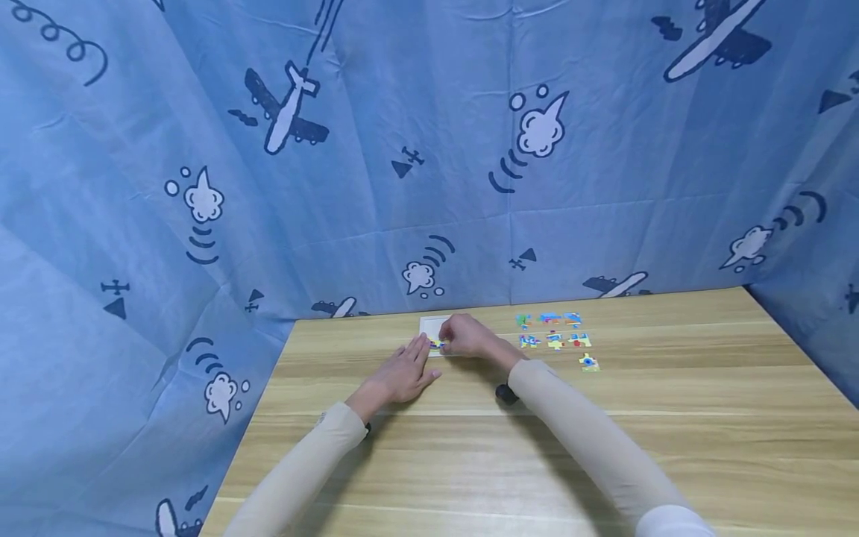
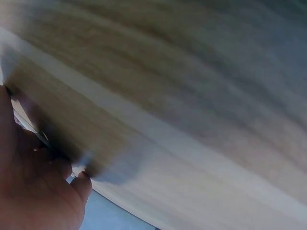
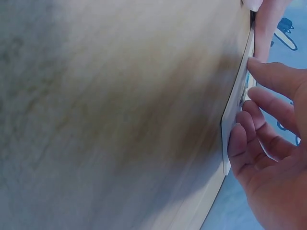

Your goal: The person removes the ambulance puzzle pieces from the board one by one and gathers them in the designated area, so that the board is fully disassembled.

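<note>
A small white puzzle tray (image 1: pixel 432 325) lies near the back of the table. Inside its lower part a yellow and blue jigsaw puzzle piece (image 1: pixel 436 344) shows between my hands. My left hand (image 1: pixel 405 371) rests at the tray's left edge, fingers extended, fingertips beside the piece. Over the tray's right side, my right hand (image 1: pixel 467 335) has bent fingers and pinches the puzzle piece at its right end; the fingers partly cover it. In the right wrist view the tray (image 3: pixel 232 115) is seen edge-on, with the thumb and fingertips at its surface.
Several loose jigsaw pieces (image 1: pixel 554 341) lie in rows right of the tray, and a single piece (image 1: pixel 588 363) lies nearer the front. Behind the wooden table (image 1: pixel 470 462) hangs a blue curtain (image 1: pixel 456 149) with airplane prints, close to its back edge.
</note>
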Available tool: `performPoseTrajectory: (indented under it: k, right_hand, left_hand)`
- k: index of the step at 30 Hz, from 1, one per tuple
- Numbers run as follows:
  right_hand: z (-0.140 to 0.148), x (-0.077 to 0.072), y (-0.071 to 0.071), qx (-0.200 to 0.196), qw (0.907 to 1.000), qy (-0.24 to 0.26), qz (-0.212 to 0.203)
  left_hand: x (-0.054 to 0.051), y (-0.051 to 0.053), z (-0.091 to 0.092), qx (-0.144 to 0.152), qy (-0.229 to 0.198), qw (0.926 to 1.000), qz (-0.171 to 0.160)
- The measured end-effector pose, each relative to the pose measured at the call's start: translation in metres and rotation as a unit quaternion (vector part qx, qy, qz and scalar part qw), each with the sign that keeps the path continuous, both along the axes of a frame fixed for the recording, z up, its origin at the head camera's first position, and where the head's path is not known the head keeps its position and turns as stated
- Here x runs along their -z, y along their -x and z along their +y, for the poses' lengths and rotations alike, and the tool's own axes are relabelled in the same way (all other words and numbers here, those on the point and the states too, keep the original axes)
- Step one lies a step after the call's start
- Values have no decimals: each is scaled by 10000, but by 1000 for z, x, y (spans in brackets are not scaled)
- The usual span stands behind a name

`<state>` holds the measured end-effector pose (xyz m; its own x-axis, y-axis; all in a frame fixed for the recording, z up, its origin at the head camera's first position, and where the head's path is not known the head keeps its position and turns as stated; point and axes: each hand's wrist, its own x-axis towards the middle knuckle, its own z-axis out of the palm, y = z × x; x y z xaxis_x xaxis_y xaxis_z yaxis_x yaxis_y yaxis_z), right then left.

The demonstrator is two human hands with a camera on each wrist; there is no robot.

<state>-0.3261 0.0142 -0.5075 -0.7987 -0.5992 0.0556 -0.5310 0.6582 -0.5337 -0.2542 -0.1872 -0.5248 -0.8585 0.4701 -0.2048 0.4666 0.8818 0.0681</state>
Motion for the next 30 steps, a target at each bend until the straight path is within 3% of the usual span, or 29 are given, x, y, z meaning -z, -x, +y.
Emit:
performPoseTrajectory:
  k: [14, 30]
  right_hand:
    - [-4, 6, 2, 1, 9997, -237, 27]
    - [-4, 7, 3, 23, 9998, -152, 131]
  left_hand:
    - [-2, -1, 0, -55, 19, 10000, -4]
    - [-3, -3, 2, -100, 27, 9999, 8]
